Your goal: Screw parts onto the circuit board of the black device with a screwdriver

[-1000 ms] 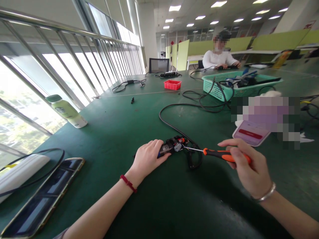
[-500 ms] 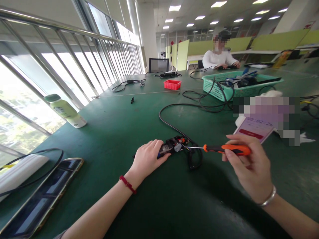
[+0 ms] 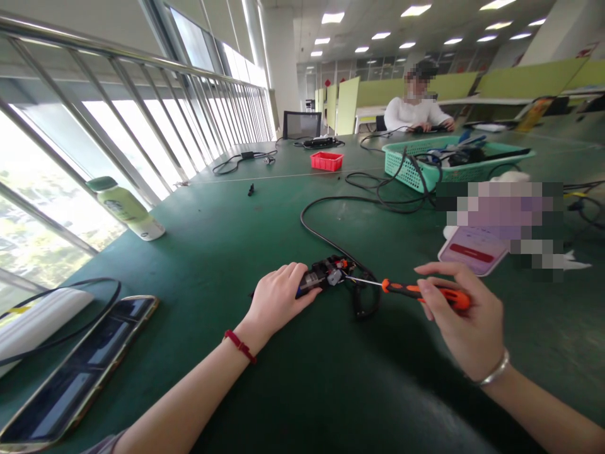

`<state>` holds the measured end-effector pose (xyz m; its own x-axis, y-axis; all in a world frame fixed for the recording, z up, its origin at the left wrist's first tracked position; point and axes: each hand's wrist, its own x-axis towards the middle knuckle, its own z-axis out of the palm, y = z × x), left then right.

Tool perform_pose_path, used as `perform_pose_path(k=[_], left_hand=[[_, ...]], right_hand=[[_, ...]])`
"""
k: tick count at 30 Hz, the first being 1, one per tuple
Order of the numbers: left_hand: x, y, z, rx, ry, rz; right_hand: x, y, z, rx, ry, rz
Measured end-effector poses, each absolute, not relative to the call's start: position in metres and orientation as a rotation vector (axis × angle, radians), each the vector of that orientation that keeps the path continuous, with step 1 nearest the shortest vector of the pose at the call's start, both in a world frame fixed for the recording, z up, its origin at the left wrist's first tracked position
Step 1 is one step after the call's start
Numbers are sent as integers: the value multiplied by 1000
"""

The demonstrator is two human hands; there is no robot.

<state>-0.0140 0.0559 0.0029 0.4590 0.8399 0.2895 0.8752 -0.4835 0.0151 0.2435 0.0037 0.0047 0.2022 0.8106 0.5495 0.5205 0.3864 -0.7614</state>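
My left hand [image 3: 278,295] is wrapped round the body of an opened corded power tool [image 3: 326,275], pressing it to the green table [image 3: 283,391]. Its inner parts, with small wires and an orange-red piece, lie exposed at the right end. In my right hand [image 3: 466,315] is an orange and black screwdriver [image 3: 401,289], pinched between thumb and fingers. The screwdriver's thin shaft points left, and its tip is at the exposed parts; whether it touches a screw is too small to tell. A black cable [image 3: 312,217] runs from the tool toward the back.
A green basket [image 3: 401,171] with tools and cables stands at the back right, near a red tray [image 3: 327,161]. A lit phone [image 3: 467,249] leans right. A bottle [image 3: 125,208] and a dark phone-like device [image 3: 80,372] are at left. A person [image 3: 416,110] sits across.
My right hand and the screwdriver have shifted slightly left and down, and the handle now tilts lower at its right end. My left hand keeps its hold on the tool.
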Motion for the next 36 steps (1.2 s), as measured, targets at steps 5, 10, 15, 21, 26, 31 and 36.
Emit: perform_pose_path(k=[5,10,15,21,26,31,36], left_hand=[[-14,56,3,-2569,-1522,-385],[-16,58,2,-2579,-1526,-386],[-16,59,2,-2588,-1521,-389],[-16,59,1,-2583,-1528,-396],[-17,60,0,-2595,-1533,-391],[-16,60,1,-2597,-1544,-393],[-16,59,2,-2589,-1550,-396]], right_hand=[[241,5,7,-1160,-1461,193],[242,5,7,-1218,-1483,277],[242,7,5,-1179,-1433,213],[243,8,6,-1166,-1516,292],[242,9,5,-1087,-1459,191],[242,9,2,-1162,-1454,317],[243,9,1,-1100,-1433,238]])
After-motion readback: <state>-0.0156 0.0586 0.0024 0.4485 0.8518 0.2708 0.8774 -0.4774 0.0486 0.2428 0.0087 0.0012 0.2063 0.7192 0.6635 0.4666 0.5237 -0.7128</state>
